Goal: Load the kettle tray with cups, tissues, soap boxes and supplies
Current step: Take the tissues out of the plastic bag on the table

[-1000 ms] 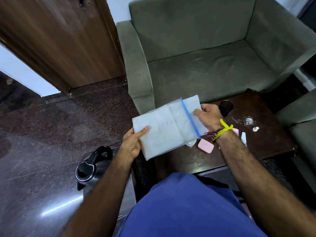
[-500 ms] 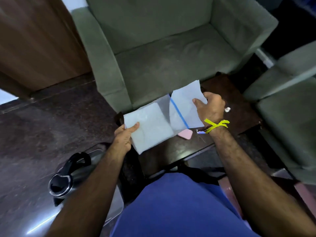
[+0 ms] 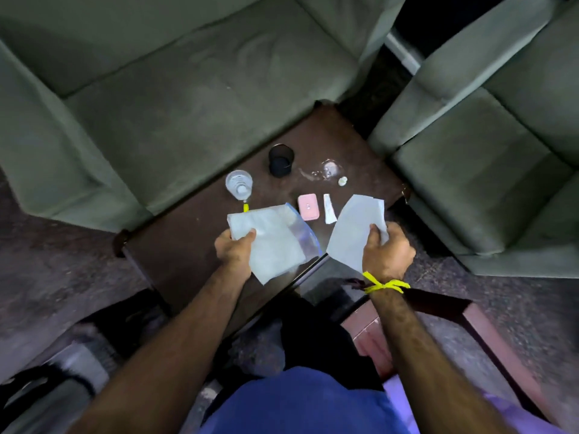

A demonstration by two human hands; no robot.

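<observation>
My left hand (image 3: pixel 234 249) grips a clear zip bag of white tissues (image 3: pixel 272 239) with a blue seal strip, held over the near edge of the dark wooden table (image 3: pixel 188 245). My right hand (image 3: pixel 388 250) holds a few loose white tissues (image 3: pixel 354 227) apart from the bag, to its right. On the table lie a pink soap box (image 3: pixel 308 207), a small white sachet (image 3: pixel 329 208), a clear cup (image 3: pixel 239 184) and a black cup (image 3: pixel 281 160). The kettle (image 3: pixel 40 393) on its tray shows blurred at the bottom left.
A green sofa (image 3: pixel 188 89) stands behind the table and a green armchair (image 3: pixel 488 170) to its right. Crumpled clear wrap (image 3: pixel 329 169) and a small white cap (image 3: pixel 342 182) lie on the far table side. Dark stone floor surrounds the table.
My right hand has pulled tissues out of the bag and moved right, away from it. The view has tilted down and right, so the kettle now sits at the bottom left corner.
</observation>
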